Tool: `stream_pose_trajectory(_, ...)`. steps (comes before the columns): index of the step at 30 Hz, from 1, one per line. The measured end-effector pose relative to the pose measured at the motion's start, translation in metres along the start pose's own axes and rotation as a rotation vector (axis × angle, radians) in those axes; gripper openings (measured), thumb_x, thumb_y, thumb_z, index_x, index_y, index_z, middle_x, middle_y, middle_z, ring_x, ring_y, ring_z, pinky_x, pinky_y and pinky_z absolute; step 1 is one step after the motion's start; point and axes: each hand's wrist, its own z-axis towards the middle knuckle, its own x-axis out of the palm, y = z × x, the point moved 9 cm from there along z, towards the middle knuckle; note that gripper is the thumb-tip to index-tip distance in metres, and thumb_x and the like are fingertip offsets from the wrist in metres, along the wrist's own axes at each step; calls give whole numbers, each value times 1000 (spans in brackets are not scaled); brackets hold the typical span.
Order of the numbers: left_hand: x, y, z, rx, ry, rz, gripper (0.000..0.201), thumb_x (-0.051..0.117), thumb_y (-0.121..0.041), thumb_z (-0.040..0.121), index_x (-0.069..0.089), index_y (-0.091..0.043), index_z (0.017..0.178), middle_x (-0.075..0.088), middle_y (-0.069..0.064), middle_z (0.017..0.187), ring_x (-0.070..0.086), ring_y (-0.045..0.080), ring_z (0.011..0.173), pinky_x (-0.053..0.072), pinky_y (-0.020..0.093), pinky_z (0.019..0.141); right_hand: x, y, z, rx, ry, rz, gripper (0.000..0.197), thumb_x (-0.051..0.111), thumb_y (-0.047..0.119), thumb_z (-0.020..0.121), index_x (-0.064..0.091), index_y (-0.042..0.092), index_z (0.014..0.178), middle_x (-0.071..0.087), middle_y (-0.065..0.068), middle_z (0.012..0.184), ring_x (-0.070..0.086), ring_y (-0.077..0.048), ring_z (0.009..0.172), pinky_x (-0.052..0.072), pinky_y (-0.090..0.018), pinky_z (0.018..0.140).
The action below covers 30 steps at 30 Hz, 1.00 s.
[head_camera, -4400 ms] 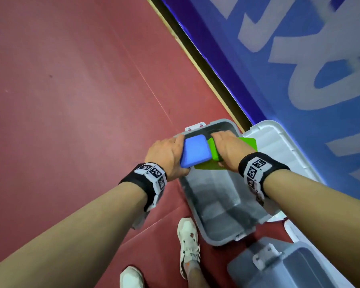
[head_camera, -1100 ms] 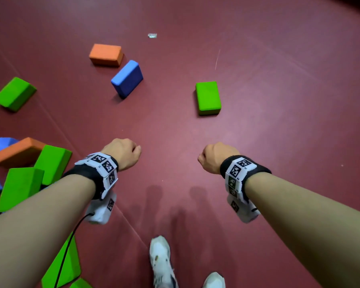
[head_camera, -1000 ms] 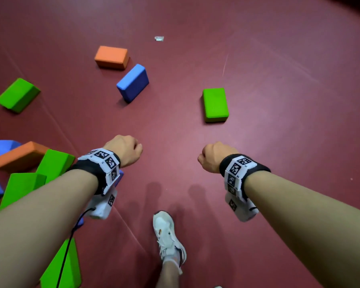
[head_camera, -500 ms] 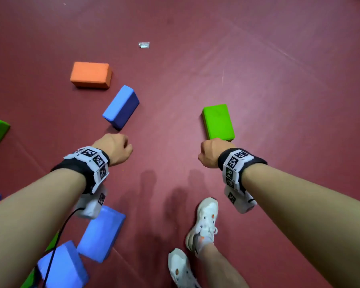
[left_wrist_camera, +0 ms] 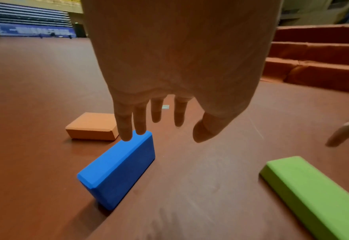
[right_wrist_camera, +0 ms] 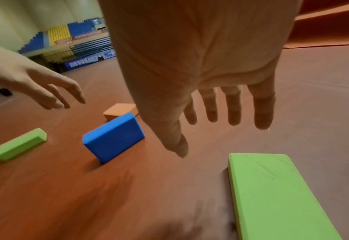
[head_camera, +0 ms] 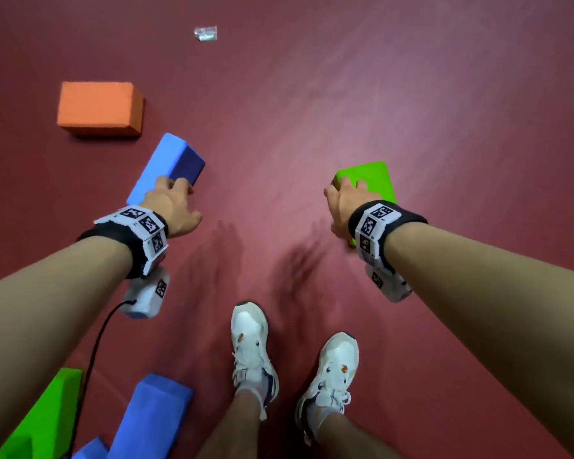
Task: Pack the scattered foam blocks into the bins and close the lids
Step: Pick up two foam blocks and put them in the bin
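Observation:
A blue foam block (head_camera: 169, 160) stands on its long edge on the red floor, with my left hand (head_camera: 186, 200) just above its near end. In the left wrist view the fingers (left_wrist_camera: 126, 129) are spread and straight, the outer two reaching the block's (left_wrist_camera: 120, 167) far top corner; nothing is gripped. My right hand (head_camera: 342, 207) hovers over a green block (head_camera: 375, 177) that lies flat. In the right wrist view that hand (right_wrist_camera: 208, 134) is spread wide above the green block (right_wrist_camera: 276, 194), apart from it. No bin is in view.
An orange block (head_camera: 100, 109) lies behind the blue one. More blue (head_camera: 150, 415) and green (head_camera: 43, 419) blocks lie at the lower left near my feet (head_camera: 252, 342). A small shiny scrap (head_camera: 206, 33) lies far ahead. Red steps (left_wrist_camera: 313, 56) rise to the right.
I have left the bin and walked up to the loose blocks. Both hands were loose fists; now their fingers are spread and lowered over the blue and green blocks.

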Motion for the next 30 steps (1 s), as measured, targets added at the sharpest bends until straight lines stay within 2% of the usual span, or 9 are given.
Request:
stream_pose_trajectory(5, 32, 39, 79, -92, -32, 98, 78, 78, -33, 77, 35, -15, 140, 26, 22, 145, 40, 50, 122, 38, 52, 103, 33, -18, 82, 23, 11, -148, 53, 62, 17, 85, 41, 24, 133, 36, -10, 138, 38, -33, 129, 44, -47, 87)
stream_pose_trajectory(9, 43, 70, 159, -119, -131, 176, 90, 82, -42, 71, 31, -17, 141, 27, 26, 138, 38, 49, 120, 37, 56, 98, 62, -47, 167, 56, 53, -256, 114, 90, 44, 55, 21, 31, 145, 28, -8, 143, 36, -35, 129, 47, -56, 86)
stream_pose_trajectory(13, 89, 113, 207, -148, -113, 237, 108, 82, -53, 66, 20, -17, 147, 29, 31, 137, 40, 51, 120, 36, 55, 99, 117, -58, 234, 79, 190, -335, 147, 92, 61, 39, 3, 33, 153, 24, -9, 149, 27, -38, 138, 41, -65, 95)
stream_pose_trajectory(15, 110, 128, 214, -198, -63, 161, 123, 83, -55, 64, 8, -15, 152, 32, 35, 136, 41, 53, 121, 34, 53, 103, 136, -53, 256, 50, 214, -296, 156, 89, 66, 31, -2, 33, 154, 29, -10, 150, 33, -40, 137, 40, -62, 102)
stream_pose_trajectory(17, 117, 142, 224, -241, -104, 91, 135, 87, -50, 61, -4, -16, 155, 31, 35, 137, 42, 53, 119, 34, 55, 104, 144, -40, 271, 46, 242, -303, 143, 83, 59, 43, -4, 38, 154, 27, -12, 154, 34, -42, 137, 39, -60, 105)
stream_pose_trajectory(21, 126, 139, 241, -170, -199, 59, 135, 90, -39, 62, -3, -8, 154, 30, 31, 135, 43, 54, 113, 38, 60, 100, 152, -27, 269, 80, 212, -323, 79, 52, 40, 90, 7, 41, 155, 19, -10, 157, 16, -37, 145, 23, -67, 109)
stream_pose_trajectory(24, 138, 125, 241, -87, -223, 75, 129, 90, -42, 56, 10, -1, 148, 33, 28, 131, 43, 51, 104, 40, 59, 92, 152, -27, 262, 111, 213, -374, 56, 37, 45, 100, 22, 36, 153, 23, -8, 153, 14, -36, 145, 13, -64, 113)
stream_pose_trajectory(28, 147, 93, 235, 37, -222, 6, 123, 87, -50, 54, 14, -8, 144, 35, 23, 128, 42, 47, 103, 42, 59, 89, 152, -19, 256, 103, 201, -474, 56, 27, 44, 106, 18, 18, 155, 13, -4, 161, 8, -32, 150, 11, -48, 119)
stream_pose_trajectory(30, 153, 65, 235, 142, -194, 37, 123, 82, -54, 54, 13, -10, 145, 35, 20, 131, 42, 44, 101, 41, 57, 90, 163, -14, 266, 50, 266, -428, 50, 32, 42, 104, 28, 24, 151, 20, -7, 159, 12, -30, 149, 10, -55, 119)
